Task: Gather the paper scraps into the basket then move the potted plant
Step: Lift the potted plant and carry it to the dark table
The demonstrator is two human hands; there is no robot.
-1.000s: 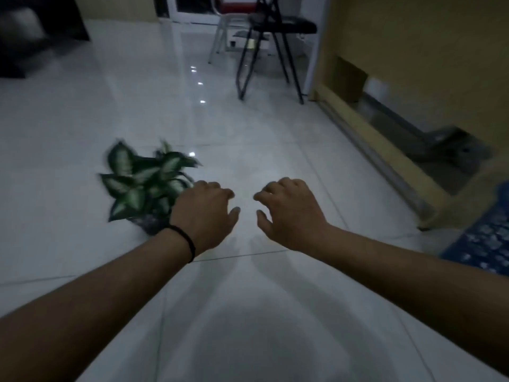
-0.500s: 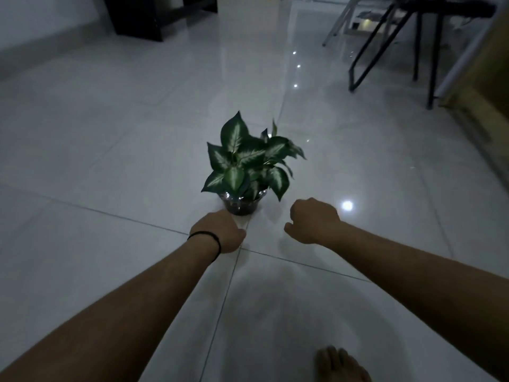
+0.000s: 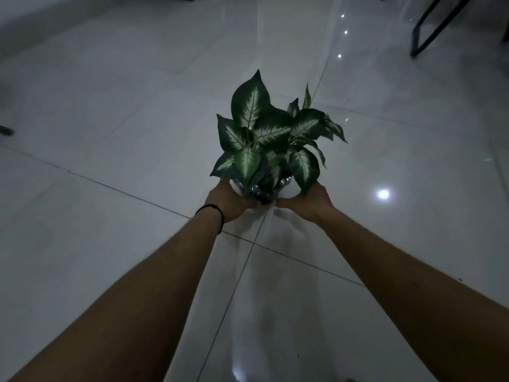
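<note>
The potted plant (image 3: pixel 271 139) has dark green leaves with white centres and a small shiny pot, at the centre of the view over the glossy white tiled floor. My left hand (image 3: pixel 230 201), with a black band on its wrist, cups the pot's left side. My right hand (image 3: pixel 305 202) cups its right side. Both hands grip the pot, and leaves hang over their fingers. I cannot tell if the pot rests on the floor or is raised. No paper scraps and no basket are in view.
The black legs of a folding chair (image 3: pixel 429 28) stand at the top right. A dark object (image 3: pixel 5 130) lies at the left edge. Ceiling lights reflect on the floor tiles (image 3: pixel 110 133) to the right of the plant.
The view has swung and closed in on the plant. Both hands, shut in loose fists just short of the pot half a second ago, have reached forward and closed around it.
</note>
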